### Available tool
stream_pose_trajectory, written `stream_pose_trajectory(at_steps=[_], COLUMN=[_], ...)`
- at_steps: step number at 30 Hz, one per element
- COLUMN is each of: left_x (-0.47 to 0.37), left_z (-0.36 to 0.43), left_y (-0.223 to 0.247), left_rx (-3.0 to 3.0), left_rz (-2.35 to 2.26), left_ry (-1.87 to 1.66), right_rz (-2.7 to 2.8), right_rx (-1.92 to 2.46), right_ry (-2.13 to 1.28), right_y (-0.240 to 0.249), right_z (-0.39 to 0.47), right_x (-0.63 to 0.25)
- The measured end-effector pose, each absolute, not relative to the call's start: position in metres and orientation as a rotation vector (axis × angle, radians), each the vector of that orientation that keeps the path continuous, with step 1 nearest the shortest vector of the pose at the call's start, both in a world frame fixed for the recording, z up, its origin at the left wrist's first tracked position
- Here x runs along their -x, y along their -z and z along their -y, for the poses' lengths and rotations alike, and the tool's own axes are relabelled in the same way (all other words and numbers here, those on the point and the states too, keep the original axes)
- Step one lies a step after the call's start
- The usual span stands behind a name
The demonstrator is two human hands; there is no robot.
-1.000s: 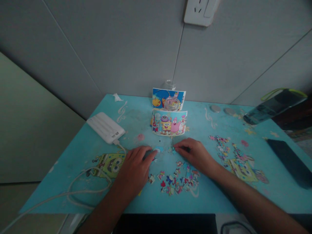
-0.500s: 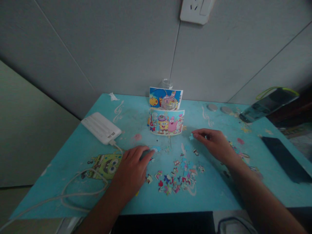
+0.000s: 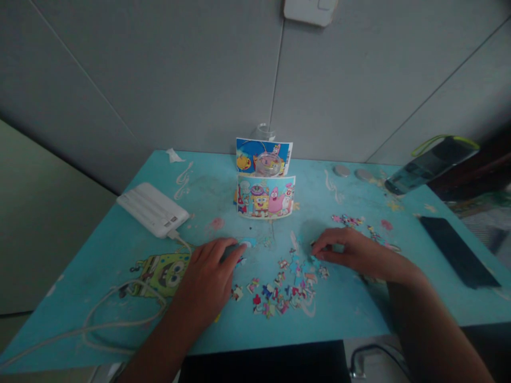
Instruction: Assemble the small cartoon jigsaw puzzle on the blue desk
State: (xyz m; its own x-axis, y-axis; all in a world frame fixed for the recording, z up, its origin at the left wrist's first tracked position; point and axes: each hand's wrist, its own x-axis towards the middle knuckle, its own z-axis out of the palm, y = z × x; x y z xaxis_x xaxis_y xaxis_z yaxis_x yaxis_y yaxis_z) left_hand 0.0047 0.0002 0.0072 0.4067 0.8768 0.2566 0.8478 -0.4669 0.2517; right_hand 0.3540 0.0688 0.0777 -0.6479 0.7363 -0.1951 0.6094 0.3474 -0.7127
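My left hand (image 3: 211, 271) rests on the table at the left, thumb and fingers apart. Its thumb tip touches a light blue joined strip of jigsaw pieces (image 3: 249, 242). My right hand (image 3: 351, 250) has thumb and forefinger pinched at the right edge of the loose pieces, on a light blue jigsaw piece (image 3: 315, 260) partly hidden by the fingertips. Between the hands lies a heap of mixed loose jigsaw pieces (image 3: 282, 304). Behind them a cartoon picture card (image 3: 265, 198) stands upright, with a second blue card (image 3: 244, 154) and clear round containers (image 3: 268, 165) at its back.
A white power bank (image 3: 154, 210) with a looping white cable (image 3: 120, 319) lies left. More jigsaw pieces (image 3: 348, 219) lie beyond my right hand. At the right are a dark phone (image 3: 459, 252), a bottle with a green strap (image 3: 431, 165) and two round lids (image 3: 363, 174).
My right hand has moved down toward the heap with the light blue jigsaw piece, uncovering pieces behind it. My left hand stays by the joined strip. The view has shifted slightly.
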Motion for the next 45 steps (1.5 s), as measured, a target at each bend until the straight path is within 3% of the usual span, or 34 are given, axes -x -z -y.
stream_pose_trajectory(at_steps=[12, 25, 34, 45], left_x=[-0.001, -0.002, -0.002, -0.002], left_z=[-0.001, -0.001, -0.001, 0.000], left_y=[-0.004, -0.004, -0.005, -0.005], left_rx=[-2.586, -2.584, -2.596, -2.575], left_rz=[-1.559, -1.578, -1.558, -1.562], left_ry=[-0.536, -0.525, -0.552, -0.562], right_rz=[2.502, 2.636, 2.657, 2.611], right_rx=[1.360, 1.339, 1.139, 1.191], right_ry=[-1.091, -0.729, -0.731, -0.744], right_y=[-0.072, -0.070, -0.069, -0.068], right_z=[-0.069, -0.046, -0.050, -0.044], right_x=[-0.374, -0.333, -0.332, -0.329])
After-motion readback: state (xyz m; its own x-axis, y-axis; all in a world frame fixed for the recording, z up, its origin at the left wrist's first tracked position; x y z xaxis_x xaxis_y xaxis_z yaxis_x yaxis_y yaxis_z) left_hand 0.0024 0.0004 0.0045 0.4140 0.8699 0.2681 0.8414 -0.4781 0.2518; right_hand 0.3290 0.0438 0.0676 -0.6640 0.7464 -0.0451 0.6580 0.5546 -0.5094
